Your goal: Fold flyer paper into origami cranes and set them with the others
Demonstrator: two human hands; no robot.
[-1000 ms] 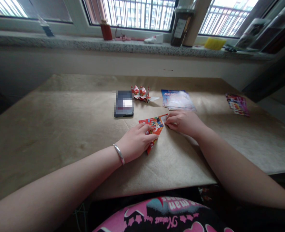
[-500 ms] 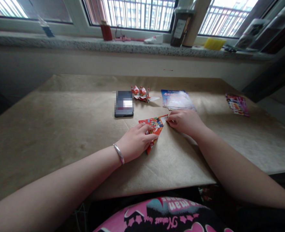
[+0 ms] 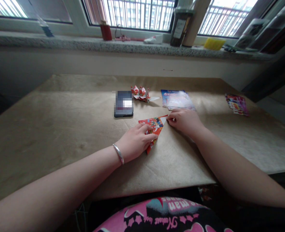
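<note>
A folded sheet of red printed paper (image 3: pixel 158 123) lies on the table, with a white inner side showing at its right corner. My left hand (image 3: pixel 137 139), a silver bangle on its wrist, rests on the paper with fingers stretched out and somewhat apart, pressing it down. At the white corner, the thumb and fingertips of my right hand (image 3: pixel 184 120) are pinched together on the paper's tip. Part of the sheet is hidden under my left palm. Just behind the paper stand several folded red-and-white paper pieces (image 3: pixel 141 93) joined in a cluster.
A phone with a blurred screen (image 3: pixel 123 108) lies behind my left hand. Blue printed sheets (image 3: pixel 177 98) are stacked beyond my right hand. Further right are purple-red leaflets (image 3: pixel 238 104). The windowsill (image 3: pixel 72 43) holds a red can (image 3: pixel 106 31), a dark jar (image 3: pixel 180 27) and a yellow item (image 3: pixel 214 43).
</note>
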